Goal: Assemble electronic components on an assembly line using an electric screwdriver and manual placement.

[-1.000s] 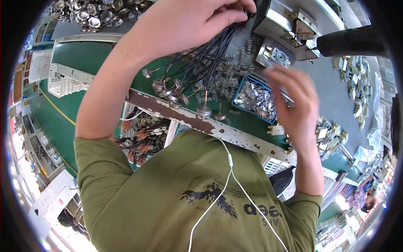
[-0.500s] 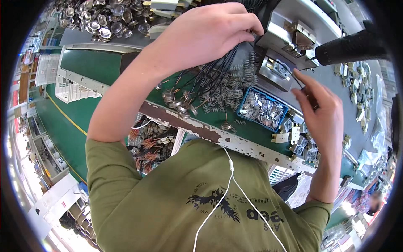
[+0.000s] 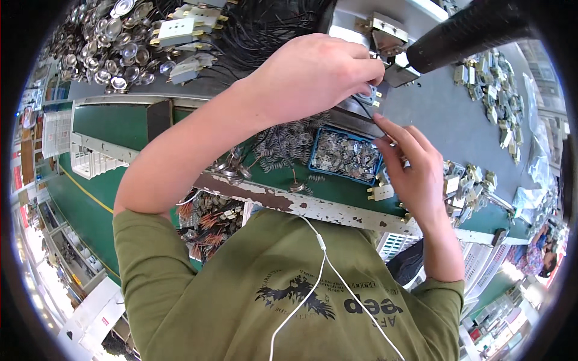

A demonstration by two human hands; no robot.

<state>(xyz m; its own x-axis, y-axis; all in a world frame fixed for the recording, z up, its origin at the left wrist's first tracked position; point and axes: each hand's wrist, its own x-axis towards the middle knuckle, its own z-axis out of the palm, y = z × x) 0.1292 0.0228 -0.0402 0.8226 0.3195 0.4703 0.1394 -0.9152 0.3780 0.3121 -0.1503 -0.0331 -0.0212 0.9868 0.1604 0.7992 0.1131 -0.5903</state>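
My left hand [image 3: 319,78] reaches across with its thumb and fingers pinched over a metal fixture block [image 3: 355,122]. Whatever its fingertips hold is hidden. On that block, under the fingertips, part of a small pale switch-like piece [image 3: 374,96] with brass tabs shows. Close by on the right, my right hand [image 3: 412,165] pinches a thin black rod or wire [image 3: 365,108], whose far end runs up to the piece. Just below the block stands a blue tray [image 3: 310,157] of small metal parts. Loose coil springs [image 3: 286,144] lie beside the tray, partly under my left wrist.
A black cylindrical tool [image 3: 469,36] hangs at upper right, beside a metal press part [image 3: 388,36]. Metal discs [image 3: 108,54], white blocks [image 3: 176,30] and black wires [image 3: 259,36] fill the far left. Finished-looking pieces [image 3: 497,96] lie at right. The bench has a chipped edge [image 3: 325,210].
My left hand has come from above the wires to the piece on the fixture block. The right hand stays beside the block with the thin black rod or wire. The whole view has shifted.
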